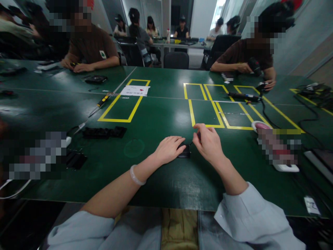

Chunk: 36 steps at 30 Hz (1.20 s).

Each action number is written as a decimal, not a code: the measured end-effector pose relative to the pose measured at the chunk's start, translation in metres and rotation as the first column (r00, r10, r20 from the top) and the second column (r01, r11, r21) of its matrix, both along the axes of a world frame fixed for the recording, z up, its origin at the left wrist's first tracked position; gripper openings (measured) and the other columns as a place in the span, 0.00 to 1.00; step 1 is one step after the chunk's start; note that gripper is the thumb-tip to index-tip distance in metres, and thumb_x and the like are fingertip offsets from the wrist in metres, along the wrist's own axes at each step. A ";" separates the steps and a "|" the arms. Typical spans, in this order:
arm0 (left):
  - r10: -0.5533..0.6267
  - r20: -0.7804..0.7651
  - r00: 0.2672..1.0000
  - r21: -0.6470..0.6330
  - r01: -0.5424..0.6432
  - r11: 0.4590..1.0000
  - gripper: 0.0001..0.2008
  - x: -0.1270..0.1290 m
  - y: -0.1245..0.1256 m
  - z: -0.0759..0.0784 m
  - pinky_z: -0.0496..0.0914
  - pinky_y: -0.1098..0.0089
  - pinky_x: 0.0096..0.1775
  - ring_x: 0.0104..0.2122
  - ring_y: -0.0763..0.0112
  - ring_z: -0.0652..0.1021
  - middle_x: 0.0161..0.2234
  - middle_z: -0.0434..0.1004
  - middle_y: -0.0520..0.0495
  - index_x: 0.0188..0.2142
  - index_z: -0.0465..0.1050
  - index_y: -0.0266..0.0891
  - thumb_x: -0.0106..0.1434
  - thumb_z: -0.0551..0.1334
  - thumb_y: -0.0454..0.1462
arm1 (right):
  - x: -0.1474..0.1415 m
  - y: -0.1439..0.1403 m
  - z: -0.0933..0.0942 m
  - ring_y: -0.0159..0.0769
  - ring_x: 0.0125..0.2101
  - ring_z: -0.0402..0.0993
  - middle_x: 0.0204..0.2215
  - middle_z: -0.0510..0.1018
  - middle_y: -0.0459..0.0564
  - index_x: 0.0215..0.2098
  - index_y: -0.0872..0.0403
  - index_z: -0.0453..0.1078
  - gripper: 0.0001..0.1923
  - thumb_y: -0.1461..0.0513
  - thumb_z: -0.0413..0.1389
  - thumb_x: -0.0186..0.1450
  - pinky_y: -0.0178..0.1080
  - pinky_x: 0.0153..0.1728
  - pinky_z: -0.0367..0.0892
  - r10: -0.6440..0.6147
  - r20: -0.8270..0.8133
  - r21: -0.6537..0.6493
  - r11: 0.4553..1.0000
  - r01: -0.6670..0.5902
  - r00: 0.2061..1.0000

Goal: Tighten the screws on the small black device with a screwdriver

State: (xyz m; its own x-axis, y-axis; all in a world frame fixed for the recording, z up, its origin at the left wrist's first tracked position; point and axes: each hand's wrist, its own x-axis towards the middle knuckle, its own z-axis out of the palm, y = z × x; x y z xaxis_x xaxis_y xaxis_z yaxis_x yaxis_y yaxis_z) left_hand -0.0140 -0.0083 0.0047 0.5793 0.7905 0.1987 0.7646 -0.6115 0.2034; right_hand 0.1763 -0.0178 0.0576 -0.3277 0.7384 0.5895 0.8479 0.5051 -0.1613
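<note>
A small black rectangular block (185, 152) sits on the green table in front of me. My left hand (169, 150) grips it from the left, thumb along the near side and fingers over the far side, covering part of it. To its right, my right hand (208, 143) is closed in a pinch round a thin dark tool (191, 142). The tool's narrow end points at the block; the fingers hide most of the rest, so its exact kind does not show. I cannot tell whether the tip touches the block.
Black strip-shaped parts (104, 132) and a black piece (75, 159) lie to the left, near a white power strip (68, 141). Another power strip (286, 168) is at right. Beyond are yellow tape outlines (114, 120), a black corded tool (244, 97) and two people working opposite.
</note>
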 end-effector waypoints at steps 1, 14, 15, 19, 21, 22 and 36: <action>-0.002 -0.003 1.000 -0.001 0.002 1.000 0.24 0.000 0.000 -0.001 0.64 0.62 0.56 0.56 0.64 0.70 0.57 0.70 0.45 0.58 0.65 0.40 0.72 0.45 0.48 | 0.000 0.000 0.000 0.36 0.26 0.69 0.24 0.73 0.45 0.44 0.54 0.64 0.09 0.60 0.45 0.69 0.38 0.39 0.60 -0.004 -0.002 -0.003 1.000 0.004 1.000; 0.001 -0.015 1.000 -0.006 -0.001 1.000 0.24 0.001 0.001 -0.001 0.64 0.62 0.56 0.56 0.64 0.70 0.57 0.70 0.45 0.58 0.65 0.41 0.72 0.45 0.48 | 0.001 0.000 -0.003 0.36 0.27 0.70 0.25 0.74 0.47 0.44 0.54 0.64 0.09 0.61 0.45 0.69 0.38 0.39 0.61 -0.034 -0.031 0.028 0.999 0.034 0.999; 0.000 -0.016 1.000 -0.008 0.000 1.000 0.24 0.001 0.002 -0.002 0.64 0.62 0.56 0.56 0.64 0.70 0.57 0.70 0.44 0.58 0.65 0.41 0.72 0.45 0.48 | 0.001 -0.001 -0.003 0.36 0.27 0.70 0.25 0.74 0.47 0.43 0.54 0.64 0.09 0.61 0.45 0.69 0.38 0.39 0.60 -0.031 -0.032 0.025 0.999 0.032 0.999; -0.002 -0.019 1.000 -0.005 0.002 1.000 0.24 0.000 0.002 -0.002 0.65 0.62 0.56 0.56 0.64 0.70 0.57 0.70 0.45 0.58 0.65 0.41 0.72 0.45 0.48 | 0.002 -0.002 -0.002 0.35 0.25 0.68 0.23 0.73 0.45 0.39 0.53 0.64 0.10 0.56 0.46 0.70 0.37 0.37 0.60 -0.035 -0.029 0.020 0.999 0.036 0.999; -0.003 -0.018 1.000 0.000 0.003 1.000 0.24 0.000 0.002 -0.002 0.65 0.62 0.55 0.55 0.63 0.70 0.57 0.70 0.45 0.58 0.66 0.41 0.72 0.45 0.48 | 0.003 -0.001 -0.003 0.35 0.25 0.67 0.23 0.73 0.45 0.38 0.52 0.65 0.09 0.57 0.46 0.70 0.37 0.36 0.60 -0.042 -0.030 0.028 0.999 0.043 0.999; -0.002 -0.016 1.000 0.000 0.002 1.000 0.24 0.000 0.002 -0.002 0.65 0.62 0.55 0.55 0.63 0.71 0.57 0.70 0.45 0.58 0.66 0.40 0.72 0.45 0.48 | 0.003 -0.001 -0.004 0.35 0.25 0.67 0.23 0.73 0.46 0.38 0.53 0.65 0.09 0.58 0.46 0.70 0.37 0.36 0.60 -0.043 -0.029 0.030 0.999 0.044 0.999; -0.002 -0.005 1.000 0.000 0.002 1.000 0.24 0.000 0.001 -0.002 0.65 0.62 0.55 0.55 0.62 0.71 0.57 0.70 0.44 0.58 0.66 0.40 0.72 0.45 0.48 | 0.002 -0.002 0.000 0.34 0.24 0.66 0.21 0.71 0.44 0.37 0.53 0.66 0.09 0.58 0.46 0.70 0.36 0.36 0.59 -0.025 -0.008 0.037 0.999 0.025 1.000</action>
State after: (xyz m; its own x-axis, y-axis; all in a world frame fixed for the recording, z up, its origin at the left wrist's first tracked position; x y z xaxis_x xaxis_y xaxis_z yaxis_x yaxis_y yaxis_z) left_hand -0.0143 -0.0068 0.0026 0.5822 0.7891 0.1958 0.7642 -0.6133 0.1997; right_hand 0.1787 -0.0201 0.0575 -0.3049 0.7236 0.6192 0.8593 0.4894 -0.1488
